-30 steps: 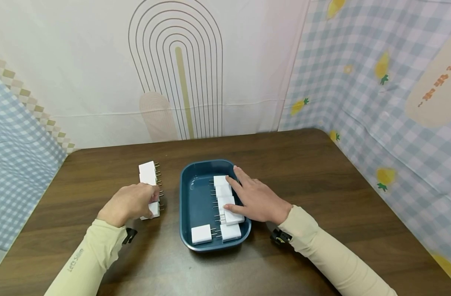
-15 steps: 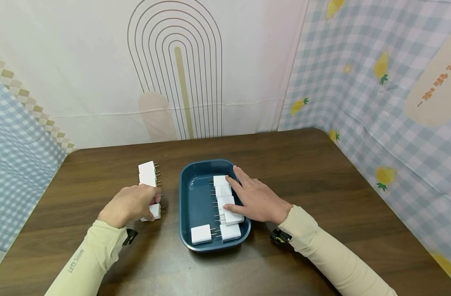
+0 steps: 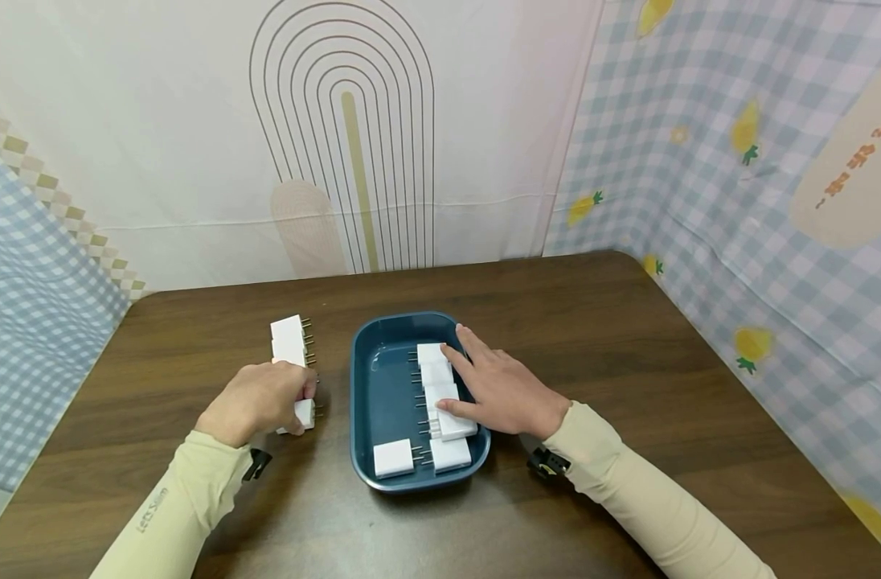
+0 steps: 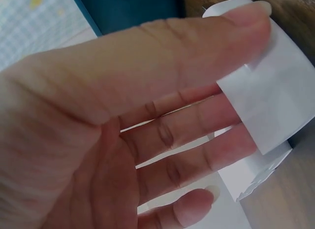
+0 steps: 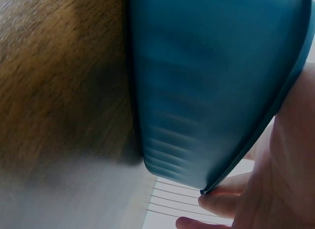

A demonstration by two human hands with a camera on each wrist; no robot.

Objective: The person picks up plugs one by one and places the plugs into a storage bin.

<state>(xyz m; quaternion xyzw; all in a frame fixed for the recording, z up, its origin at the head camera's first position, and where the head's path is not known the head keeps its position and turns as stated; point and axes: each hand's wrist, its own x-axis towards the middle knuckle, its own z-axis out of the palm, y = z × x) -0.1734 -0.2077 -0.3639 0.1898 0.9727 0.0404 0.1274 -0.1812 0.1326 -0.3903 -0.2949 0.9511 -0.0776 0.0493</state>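
Note:
On the table at left, my left hand (image 3: 256, 402) pinches a white plug adapter (image 3: 305, 413) with metal prongs that point right. In the left wrist view the thumb presses one face of this adapter (image 4: 283, 86), fingers on its other side. More white adapters (image 3: 288, 330) lie in a row beyond the hand, partly hidden by it. My right hand (image 3: 501, 390) lies over the right rim of a blue tray (image 3: 361, 386), fingers spread. Its fingertips reach the white adapters (image 3: 436, 372) inside, their prongs pointing left.
A lone white adapter (image 3: 393, 457) lies in the tray's near left corner, prongs pointing right. The brown wooden table (image 3: 585, 322) ends at a patterned cloth (image 3: 484, 145) behind, with checked cloth (image 3: 701, 193) along the right side.
My left hand has shifted slightly right and nearer, and the adapter in its grip has come a little away from the row. The right hand and the tray stay put.

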